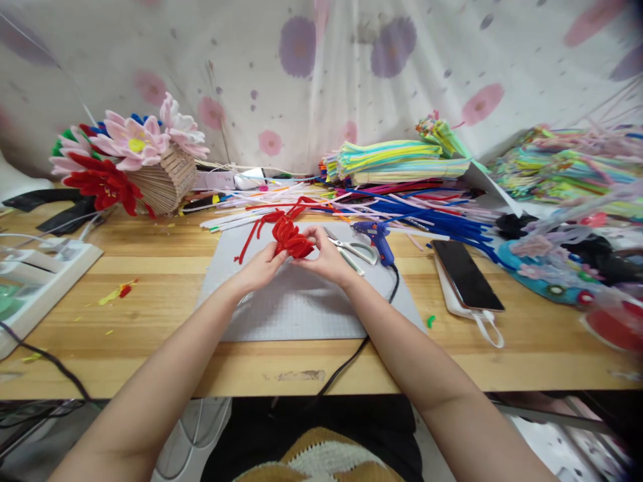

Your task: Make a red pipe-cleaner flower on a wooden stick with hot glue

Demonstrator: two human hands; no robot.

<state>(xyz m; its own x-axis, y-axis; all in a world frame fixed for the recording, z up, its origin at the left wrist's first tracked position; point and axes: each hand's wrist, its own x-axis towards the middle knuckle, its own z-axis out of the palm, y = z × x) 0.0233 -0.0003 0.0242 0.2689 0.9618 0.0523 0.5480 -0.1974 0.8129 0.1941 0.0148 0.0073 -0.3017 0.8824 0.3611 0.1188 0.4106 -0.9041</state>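
Between my two hands is a red pipe-cleaner flower (290, 238), its fuzzy petals bunched together, held above a grey cutting mat (296, 318). My left hand (266, 262) pinches it from the lower left. On the right side, the fingers of my right hand (324, 258) close around its edge. Loose red pipe cleaners (247, 239) lie just behind and left of the flower. Scissors (359, 252) rest on the mat beside my right hand, partly covered by it. A blue glue gun (376, 239) lies right of the scissors.
A basket of fuzzy flowers (168, 179) stands at back left, near a white power strip (55, 281). Pipe-cleaner bundles (396, 161) and loose blue stems (442, 224) line the back. A phone (467, 274) lies at right. The glue gun's black cord (346, 365) crosses the table's front edge.
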